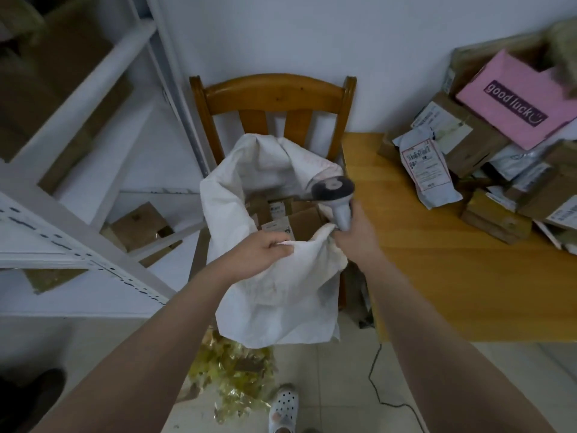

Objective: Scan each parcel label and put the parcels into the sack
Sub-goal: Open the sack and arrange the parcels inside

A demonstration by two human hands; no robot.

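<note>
Nearest, left hand (268, 248): fingers curled tight round near rim of white woven-plastic sack (274, 295), bunching it. Behind and further left, white metal shelving (78, 195) with brown cartons.

Sack slumped on seat of brown wooden chair (271, 92), mouth held open, brown cardboard boxes (299, 220) with white labels already inside. Limp and light, prone to folding shut if released; best held at rim on two sides, as now.

Right hand (352, 235): wrapped round handle of grey handheld barcode scanner (335, 190), dark head over sack mouth; apparently also pinching right rim.

Further right, on yellow wooden table (437, 260), heap of parcels (487, 182) well apart from sack:
- grey poly mailer (424, 170), label up, probably soft and slippery; best taken by an edge
- brown cartons, likely stiff; across two sides
- pink "good luck" box (515, 101) on top
</note>
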